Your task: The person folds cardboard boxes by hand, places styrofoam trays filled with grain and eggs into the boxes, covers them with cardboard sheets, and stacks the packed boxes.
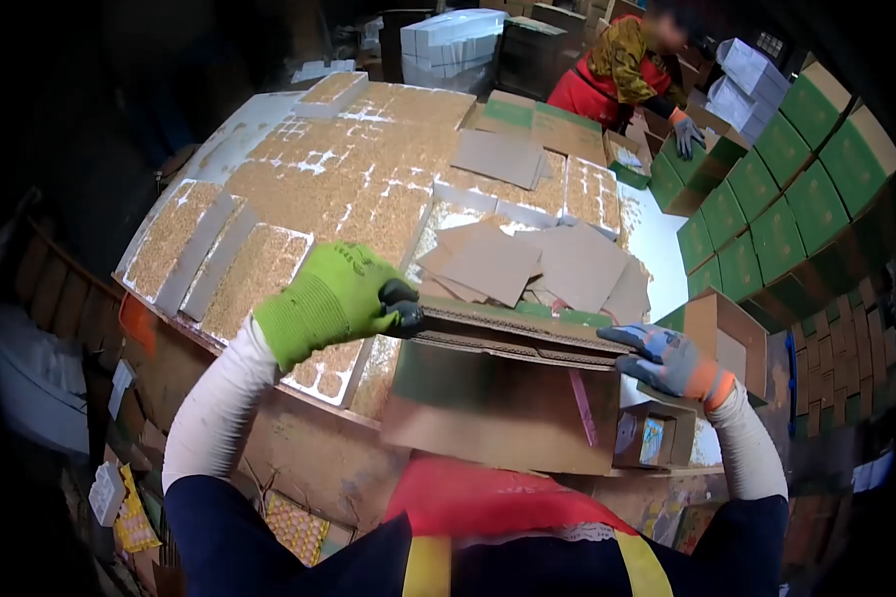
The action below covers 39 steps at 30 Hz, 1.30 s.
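Observation:
A flattened cardboard box [518, 398], brown with green printing, is held at the table's near edge, its corrugated edges facing up. My left hand [340, 300], in a green glove with dark fingertips, is closed on its left end. At the right end, my right hand [671, 360], in a blue-grey glove with an orange cuff, grips the same cardboard, thumb and fingers around the edge. A pink strip [583, 410] lies against the front panel. Just beyond the box are loose cardboard sheets [488, 261] in a pile.
Trays filled with tan granular material [319, 179] cover much of the table. Green boxes [777, 234] are stacked to the right. Across the table, a person in a red apron [617, 75] has a gloved hand [686, 134] on a box. An open carton [729, 343] stands right of my hand.

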Each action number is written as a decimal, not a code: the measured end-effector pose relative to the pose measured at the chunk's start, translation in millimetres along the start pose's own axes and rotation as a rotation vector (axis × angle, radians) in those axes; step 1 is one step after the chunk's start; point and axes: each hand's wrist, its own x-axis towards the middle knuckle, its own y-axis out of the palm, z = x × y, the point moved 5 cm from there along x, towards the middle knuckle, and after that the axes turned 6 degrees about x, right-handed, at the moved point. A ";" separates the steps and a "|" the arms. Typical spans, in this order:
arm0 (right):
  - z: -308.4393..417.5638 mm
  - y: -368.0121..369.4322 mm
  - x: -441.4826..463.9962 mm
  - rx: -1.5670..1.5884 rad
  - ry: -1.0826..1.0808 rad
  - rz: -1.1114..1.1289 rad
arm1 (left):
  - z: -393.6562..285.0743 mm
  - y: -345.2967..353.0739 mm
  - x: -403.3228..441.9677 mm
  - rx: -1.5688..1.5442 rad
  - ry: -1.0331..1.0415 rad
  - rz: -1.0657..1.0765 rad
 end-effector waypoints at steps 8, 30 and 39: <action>-20.6 -38.3 5.5 -0.667 -0.154 -0.671 | 2.2 -30.3 2.9 -0.156 -0.097 -0.399; 42.4 -12.7 177.3 -0.513 -0.387 -0.391 | -104.5 -32.8 -91.4 -0.651 0.552 -0.812; 79.4 -77.9 92.9 -0.219 -0.350 -0.503 | -71.1 87.9 -7.8 -0.172 0.179 -0.446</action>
